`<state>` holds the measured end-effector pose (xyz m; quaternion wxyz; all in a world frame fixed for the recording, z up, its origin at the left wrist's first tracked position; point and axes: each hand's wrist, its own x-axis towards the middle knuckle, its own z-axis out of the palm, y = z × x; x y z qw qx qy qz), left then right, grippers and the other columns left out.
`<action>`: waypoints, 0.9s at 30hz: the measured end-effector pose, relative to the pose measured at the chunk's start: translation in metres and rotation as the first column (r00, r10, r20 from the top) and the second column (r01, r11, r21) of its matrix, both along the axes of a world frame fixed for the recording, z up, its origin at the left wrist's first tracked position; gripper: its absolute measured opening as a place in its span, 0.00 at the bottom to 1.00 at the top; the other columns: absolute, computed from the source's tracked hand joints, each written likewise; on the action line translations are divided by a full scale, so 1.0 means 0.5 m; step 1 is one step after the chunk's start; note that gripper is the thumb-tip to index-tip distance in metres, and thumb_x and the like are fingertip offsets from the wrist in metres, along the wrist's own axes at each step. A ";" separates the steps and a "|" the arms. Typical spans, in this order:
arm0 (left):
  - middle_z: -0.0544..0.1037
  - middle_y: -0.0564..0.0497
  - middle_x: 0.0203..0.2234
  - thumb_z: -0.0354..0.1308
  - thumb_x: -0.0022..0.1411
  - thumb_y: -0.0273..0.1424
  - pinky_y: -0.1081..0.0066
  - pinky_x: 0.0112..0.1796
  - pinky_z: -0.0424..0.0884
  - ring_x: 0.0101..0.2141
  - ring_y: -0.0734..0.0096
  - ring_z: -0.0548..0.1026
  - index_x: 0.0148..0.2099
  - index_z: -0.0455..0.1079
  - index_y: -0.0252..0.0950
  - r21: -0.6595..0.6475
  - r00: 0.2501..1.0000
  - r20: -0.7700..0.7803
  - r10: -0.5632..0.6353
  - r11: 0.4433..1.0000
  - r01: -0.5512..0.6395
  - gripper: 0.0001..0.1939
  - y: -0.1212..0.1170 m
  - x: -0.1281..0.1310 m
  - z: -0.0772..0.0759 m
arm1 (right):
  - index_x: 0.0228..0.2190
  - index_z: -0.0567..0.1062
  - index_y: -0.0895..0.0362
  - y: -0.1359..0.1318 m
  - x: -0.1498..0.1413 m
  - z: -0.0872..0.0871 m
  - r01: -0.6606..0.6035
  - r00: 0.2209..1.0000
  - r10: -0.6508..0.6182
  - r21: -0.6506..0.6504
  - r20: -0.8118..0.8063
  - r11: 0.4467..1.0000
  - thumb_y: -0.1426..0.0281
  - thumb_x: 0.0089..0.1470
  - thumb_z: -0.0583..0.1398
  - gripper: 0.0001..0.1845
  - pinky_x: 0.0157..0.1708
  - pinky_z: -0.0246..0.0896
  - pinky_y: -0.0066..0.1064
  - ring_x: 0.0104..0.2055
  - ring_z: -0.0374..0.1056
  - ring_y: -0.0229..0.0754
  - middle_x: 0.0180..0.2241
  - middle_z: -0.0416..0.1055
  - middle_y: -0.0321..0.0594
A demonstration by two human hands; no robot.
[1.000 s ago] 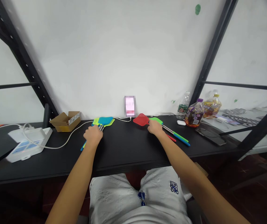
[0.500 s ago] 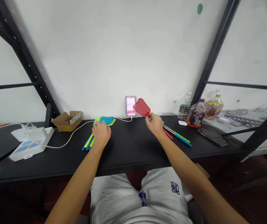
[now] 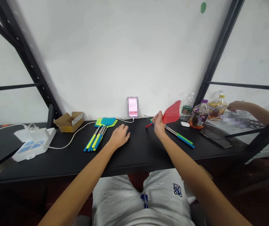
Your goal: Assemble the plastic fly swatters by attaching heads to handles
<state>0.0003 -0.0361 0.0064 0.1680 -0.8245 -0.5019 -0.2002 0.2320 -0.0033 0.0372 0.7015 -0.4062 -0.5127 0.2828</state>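
Black bench (image 3: 136, 153): at centre, the left hand (image 3: 119, 137), fingers loosely spread, has left the swatters (image 3: 108, 121); the right hand (image 3: 159, 124) grips a red swatter (image 3: 172, 113), now turned rightward.

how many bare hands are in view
3: left hand over the black desk, right hand holding a red mesh fly swatter, another person's hand beside the yellow-capped plastic bottle

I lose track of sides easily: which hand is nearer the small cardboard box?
The left hand, open at the black table right of the box, past a bundle of fly swatters. The right hand is farther right, gripping a red fly swatter.
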 end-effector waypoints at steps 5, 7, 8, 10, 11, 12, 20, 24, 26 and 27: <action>0.69 0.44 0.40 0.52 0.64 0.41 0.65 0.41 0.66 0.39 0.61 0.70 0.50 0.66 0.35 -0.021 0.992 0.049 -0.113 0.993 0.114 0.18 0.001 0.005 -0.009 | 0.20 0.48 0.52 0.015 -0.005 0.004 -0.155 0.886 0.123 -0.035 -0.448 0.987 0.48 0.61 0.41 0.26 0.18 0.49 0.29 0.16 0.45 0.35 0.16 0.42 0.28; 0.68 0.45 0.40 0.53 0.63 0.44 0.66 0.40 0.67 0.40 0.62 0.71 0.51 0.66 0.36 -0.041 0.987 0.077 -0.140 0.989 0.144 0.20 0.003 0.004 -0.012 | 0.19 0.48 0.53 0.013 -0.006 0.002 -0.288 0.830 0.217 -0.061 -0.514 0.956 0.48 0.61 0.42 0.27 0.17 0.47 0.28 0.16 0.44 0.34 0.15 0.42 0.28; 0.68 0.46 0.40 0.53 0.63 0.45 0.67 0.40 0.67 0.40 0.63 0.71 0.51 0.67 0.37 -0.055 0.984 0.089 -0.152 0.986 0.157 0.21 0.004 0.003 -0.013 | 0.19 0.48 0.53 0.012 -0.007 0.000 -0.353 0.796 0.262 -0.067 -0.546 0.933 0.48 0.61 0.42 0.27 0.16 0.46 0.27 0.16 0.43 0.34 0.15 0.42 0.28; 0.68 0.47 0.40 0.53 0.63 0.46 0.68 0.39 0.67 0.39 0.65 0.71 0.49 0.68 0.38 -0.086 0.980 0.102 -0.170 0.980 0.179 0.20 0.006 0.002 -0.015 | 0.19 0.48 0.54 0.008 -0.011 -0.003 -0.468 0.714 0.334 -0.064 -0.616 0.881 0.50 0.62 0.44 0.27 0.15 0.44 0.26 0.16 0.41 0.33 0.14 0.41 0.28; 0.68 0.48 0.39 0.53 0.63 0.46 0.69 0.38 0.67 0.38 0.66 0.71 0.48 0.69 0.39 -0.101 0.979 0.106 -0.176 0.977 0.186 0.19 0.007 0.001 -0.016 | 0.19 0.48 0.54 0.006 -0.014 -0.004 -0.513 0.669 0.358 -0.057 -0.651 0.857 0.52 0.63 0.44 0.27 0.15 0.43 0.26 0.15 0.41 0.33 0.14 0.41 0.27; 0.69 0.49 0.39 0.52 0.64 0.46 0.69 0.37 0.67 0.38 0.67 0.71 0.46 0.70 0.39 -0.116 0.978 0.110 -0.180 0.975 0.192 0.18 0.008 0.000 -0.016 | 0.19 0.48 0.54 0.004 -0.017 -0.004 -0.548 0.627 0.374 -0.046 -0.683 0.835 0.53 0.64 0.44 0.26 0.15 0.42 0.26 0.15 0.40 0.33 0.14 0.41 0.27; 0.70 0.50 0.36 0.50 0.67 0.41 0.72 0.35 0.65 0.36 0.70 0.70 0.41 0.73 0.39 -0.160 0.970 0.113 -0.216 0.959 0.232 0.15 0.008 0.003 -0.011 | 0.19 0.45 0.54 -0.002 -0.018 0.001 -0.607 0.522 0.391 -0.007 -0.758 0.795 0.58 0.65 0.43 0.25 0.14 0.39 0.26 0.15 0.39 0.33 0.14 0.40 0.28; 0.70 0.50 0.36 0.50 0.67 0.42 0.72 0.34 0.65 0.35 0.71 0.70 0.42 0.73 0.39 -0.166 0.968 0.111 -0.224 0.956 0.241 0.15 0.007 0.003 -0.009 | 0.19 0.44 0.54 -0.002 -0.015 0.003 -0.608 0.527 0.392 -0.012 -0.754 0.794 0.58 0.65 0.43 0.25 0.14 0.38 0.26 0.14 0.39 0.33 0.13 0.40 0.28; 0.70 0.50 0.35 0.50 0.67 0.42 0.72 0.33 0.64 0.34 0.71 0.70 0.42 0.73 0.39 -0.164 0.969 0.099 -0.226 0.957 0.240 0.15 0.006 0.003 -0.008 | 0.19 0.44 0.54 -0.003 -0.014 0.005 -0.609 0.527 0.392 -0.013 -0.754 0.793 0.59 0.65 0.43 0.25 0.14 0.37 0.27 0.14 0.39 0.33 0.13 0.40 0.28; 0.70 0.50 0.35 0.50 0.67 0.42 0.72 0.33 0.64 0.34 0.71 0.70 0.42 0.73 0.39 -0.160 0.969 0.092 -0.228 0.957 0.240 0.15 0.006 0.002 -0.008 | 0.19 0.43 0.54 -0.003 -0.014 0.005 -0.609 0.528 0.392 -0.014 -0.754 0.793 0.59 0.66 0.42 0.25 0.14 0.37 0.27 0.14 0.38 0.33 0.13 0.40 0.28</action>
